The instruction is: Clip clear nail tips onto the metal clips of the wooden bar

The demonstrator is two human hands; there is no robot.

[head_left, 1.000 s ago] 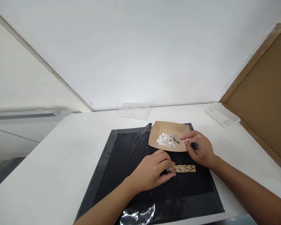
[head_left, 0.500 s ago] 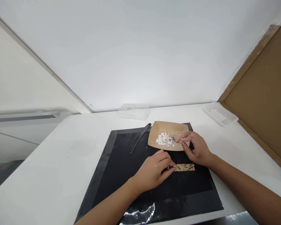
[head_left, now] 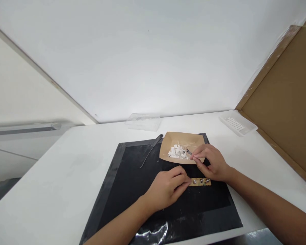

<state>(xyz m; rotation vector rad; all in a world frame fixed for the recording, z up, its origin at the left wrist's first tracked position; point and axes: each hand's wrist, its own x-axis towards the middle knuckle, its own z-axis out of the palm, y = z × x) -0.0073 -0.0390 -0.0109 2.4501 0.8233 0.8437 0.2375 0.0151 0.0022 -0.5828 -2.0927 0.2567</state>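
My left hand (head_left: pixel 172 185) rests on the black mat, thumb and forefinger closed on the left end of a small tan strip (head_left: pixel 199 182) with uneven edges. Several small shiny metal parts (head_left: pixel 201 180) stand along the strip; its left end is hidden by my fingertips. Above it, my right hand (head_left: pixel 209 161) is pinched shut at the front right of a brown cardboard tray (head_left: pixel 165 141). Whatever is between its fingertips is too small to make out. A pile of white bits (head_left: pixel 177 151) and a few dark pieces (head_left: pixel 189 152) lie in the tray.
Beside the tray, dark curved tweezers (head_left: pixel 151 149) lie on the black mat (head_left: pixel 132 163). A clear plastic box (head_left: pixel 143 121) stands at the back, and a translucent tray with white strips (head_left: pixel 237 123) at the back right. Cardboard panelling (head_left: pixel 283 98) borders the right side.
My right hand's fingertips have shifted slightly left and down, still pinched. My left fingers have closed further over the strip's left end, covering a small shiny bit. The camera view has moved a little.
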